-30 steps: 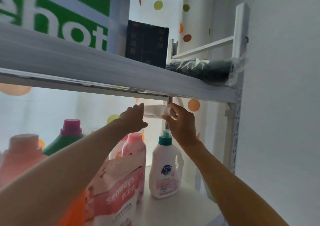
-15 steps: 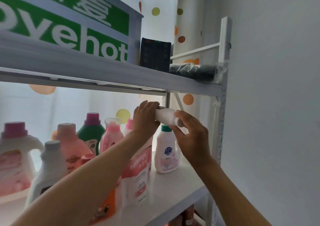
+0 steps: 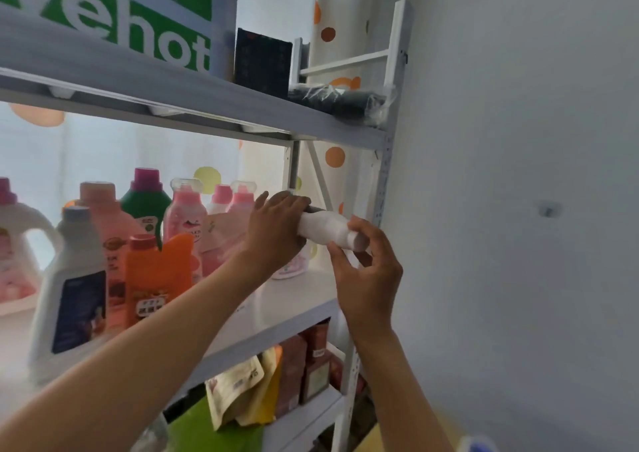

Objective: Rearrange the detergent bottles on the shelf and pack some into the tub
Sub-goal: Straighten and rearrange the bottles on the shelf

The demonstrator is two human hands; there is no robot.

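Observation:
Both hands hold a small white bottle (image 3: 325,227) lying sideways in the air at the right end of the middle shelf (image 3: 294,289). My left hand (image 3: 276,230) wraps its neck end; my right hand (image 3: 366,271) pinches its base with fingertips. On the shelf stand several detergent bottles: an orange one (image 3: 157,271), a white one with a dark label (image 3: 71,292), a green one with a magenta cap (image 3: 145,202), pink ones (image 3: 185,213) and a pink refill pouch (image 3: 221,237). A white bottle with a pink label (image 3: 294,265) is mostly hidden behind my left hand. No tub is visible.
The upper shelf (image 3: 207,98) carries a green-lettered box (image 3: 138,33), a black box (image 3: 262,62) and a wrapped dark bundle (image 3: 342,100). The lower shelf holds brown boxes (image 3: 304,365) and yellow pouches (image 3: 242,389). A grey wall (image 3: 518,175) flanks the right upright (image 3: 383,182).
Both hands carried the white bottle down and rightward, away from under the upper shelf toward the shelf's front right. The view has pulled back, showing more bottles and the lower shelf.

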